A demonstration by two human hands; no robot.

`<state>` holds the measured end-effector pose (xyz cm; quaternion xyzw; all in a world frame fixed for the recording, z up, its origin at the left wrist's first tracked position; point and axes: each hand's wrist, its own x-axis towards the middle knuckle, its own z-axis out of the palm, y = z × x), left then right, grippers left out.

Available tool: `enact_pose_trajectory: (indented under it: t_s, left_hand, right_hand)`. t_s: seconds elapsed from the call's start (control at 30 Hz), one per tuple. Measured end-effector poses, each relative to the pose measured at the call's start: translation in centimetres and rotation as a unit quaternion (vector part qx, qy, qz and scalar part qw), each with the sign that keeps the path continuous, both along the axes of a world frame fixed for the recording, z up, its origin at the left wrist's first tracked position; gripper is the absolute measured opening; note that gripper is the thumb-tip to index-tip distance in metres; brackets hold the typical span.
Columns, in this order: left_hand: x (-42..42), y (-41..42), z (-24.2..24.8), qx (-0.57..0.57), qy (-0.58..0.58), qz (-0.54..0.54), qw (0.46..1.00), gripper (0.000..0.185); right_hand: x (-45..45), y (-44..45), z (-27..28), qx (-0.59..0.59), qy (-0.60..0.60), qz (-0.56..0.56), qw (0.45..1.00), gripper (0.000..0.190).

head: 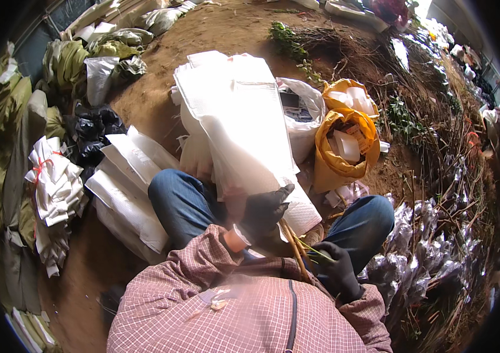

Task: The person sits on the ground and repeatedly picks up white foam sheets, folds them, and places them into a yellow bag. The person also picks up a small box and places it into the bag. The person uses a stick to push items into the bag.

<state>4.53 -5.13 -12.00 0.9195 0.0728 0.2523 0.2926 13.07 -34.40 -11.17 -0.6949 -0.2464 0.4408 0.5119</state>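
My left hand (pixel 264 216), in a dark glove, lies over the near end of a stack of white plastic sheets or bags (pixel 250 132) in front of me; its fingers are bent, and whether they pinch a sheet cannot be told. Close to my body, a few brown woody stems (pixel 294 247) and a thin green one slant below it. My right hand (pixel 336 264), also gloved, is curled around the green stem beside them. The lower ends of the brown stems reach my checked jacket.
Yellow sacks (pixel 342 148) and a white sack (pixel 300 114) with packets stand right of the stack. Farther right lie piled bare-root branches (pixel 431 145) and silvery plastic-wrapped bundles (pixel 426 247). White bags (pixel 130 176) and a red-tied white bundle (pixel 53 181) lie left.
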Motion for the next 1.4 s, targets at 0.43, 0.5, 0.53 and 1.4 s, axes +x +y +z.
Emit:
enact_pose_trajectory:
  t_s: [0.43, 0.5, 0.53, 1.4]
  left_hand:
    - [-0.3, 3.3, 7.2, -0.002, -0.038, 0.017, 0.999, 0.039]
    - [-0.2, 2.1, 7.8, 0.085, -0.069, -0.032, 0.994, 0.034]
    - [-0.4, 1.3, 8.1, 0.097, -0.072, -0.061, 0.991, 0.033]
    - [-5.8, 4.0, 12.5, -0.226, 0.160, -0.229, 0.933, 0.032]
  right_hand:
    - [1.0, 19.2, -1.5, 0.216, -0.222, 0.010, 0.951, 0.029]
    - [1.5, 20.2, -1.9, 0.204, -0.262, 0.036, 0.943, 0.032]
    - [1.8, 21.0, -1.9, 0.200, -0.272, 0.049, 0.940, 0.034]
    - [7.2, 14.9, 12.6, 0.250, -0.075, 0.189, 0.947, 0.028]
